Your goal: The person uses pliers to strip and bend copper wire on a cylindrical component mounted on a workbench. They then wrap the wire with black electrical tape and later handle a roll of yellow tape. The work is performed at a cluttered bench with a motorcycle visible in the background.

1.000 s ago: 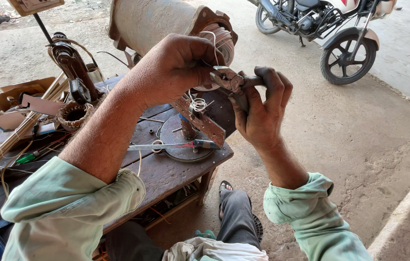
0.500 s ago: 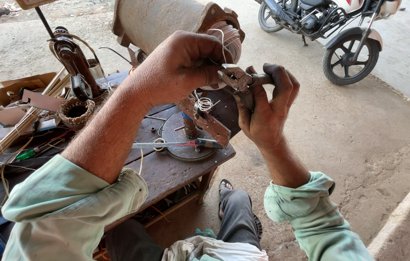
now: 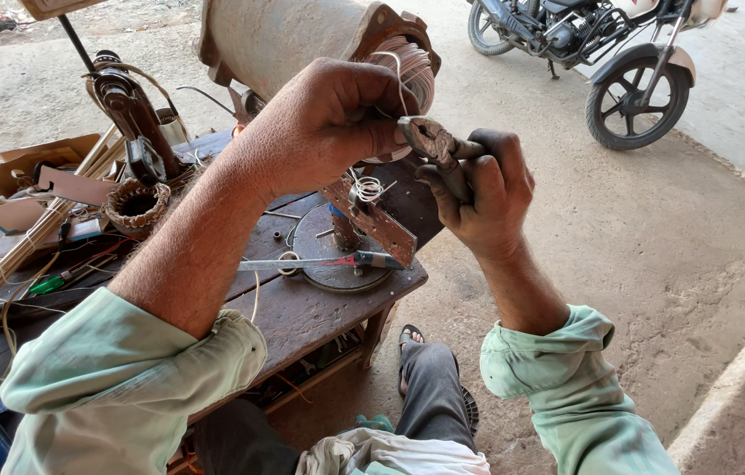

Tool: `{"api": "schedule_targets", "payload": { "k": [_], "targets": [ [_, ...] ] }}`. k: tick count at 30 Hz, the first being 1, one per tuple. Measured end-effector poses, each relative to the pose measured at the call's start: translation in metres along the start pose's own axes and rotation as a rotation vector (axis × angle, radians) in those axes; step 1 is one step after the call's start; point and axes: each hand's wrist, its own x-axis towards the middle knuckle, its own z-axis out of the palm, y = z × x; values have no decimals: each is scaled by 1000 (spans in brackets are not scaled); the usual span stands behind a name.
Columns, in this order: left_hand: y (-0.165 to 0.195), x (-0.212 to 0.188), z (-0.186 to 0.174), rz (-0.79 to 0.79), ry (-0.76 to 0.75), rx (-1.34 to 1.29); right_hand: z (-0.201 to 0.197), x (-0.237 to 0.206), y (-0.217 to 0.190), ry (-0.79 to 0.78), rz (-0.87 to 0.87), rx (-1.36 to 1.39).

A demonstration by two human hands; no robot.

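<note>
the right hand (image 3: pixel 478 189) is clenched around pliers (image 3: pixel 434 145) above the counter (image 3: pixel 302 308); the left hand (image 3: pixel 328 119) pinches wire (image 3: pixel 370 186) (thin, coiled) at their tip. judged mid-twist; next needs steady pull.

Your right hand (image 3: pixel 478 189) grips rusty pliers (image 3: pixel 434 145), while your left hand (image 3: pixel 333 119) pinches thin wire (image 3: pixel 399 75) at their tip. Below, a screwdriver (image 3: pixel 319 261) lies across a round metal plate (image 3: pixel 333 251) on the wooden bench (image 3: pixel 293 308).

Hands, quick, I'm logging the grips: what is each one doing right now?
Left hand: closed, pinching thin pale wire.
Right hand: closed around worn grey metal pliers.
</note>
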Motion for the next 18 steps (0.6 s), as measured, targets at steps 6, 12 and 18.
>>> {"api": "schedule_targets", "payload": {
  "k": [6,12,18],
  "targets": [
    [2,1,2,-12,9,-6,-9,-5,-1,-69,44,-27],
    [9,-3,10,50,109,291,-29,-14,-6,-102,40,-156],
    [5,0,18,168,179,545,-79,-31,-7,-278,84,-356]
  ]
}}
